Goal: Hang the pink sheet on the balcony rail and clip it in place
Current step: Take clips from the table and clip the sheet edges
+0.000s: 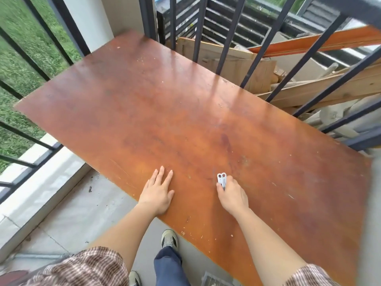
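Holding: the right hand (232, 194) curls its thumb and fingers round a bunch of white clips (222, 178), whose looped ends stick out past the fingertips
Clips: low over the table (165, 96), close to its near edge and right of its middle; whether they touch the wood cannot be told
Resting: the left hand (157, 193) lies palm down on the table at the near edge, fingers straight and slightly spread, with nothing in it
Table: a big reddish-brown top, scratched and speckled, lying slantwise
Rail: the balcony rail (229, 38), dark metal bars, stands along the table's far side and runs on past its left side
Behind the table: planks (321, 89) and cardboard (243, 67) piled beyond the bars at the table's far right
Left of the table: grass (18, 48) seen through the bars
Below the table's near edge: grey floor (82, 213), a shoe (169, 238) and a blue trouser leg (167, 265)
Arms: bare forearms reaching to the table from checked sleeves (92, 267)
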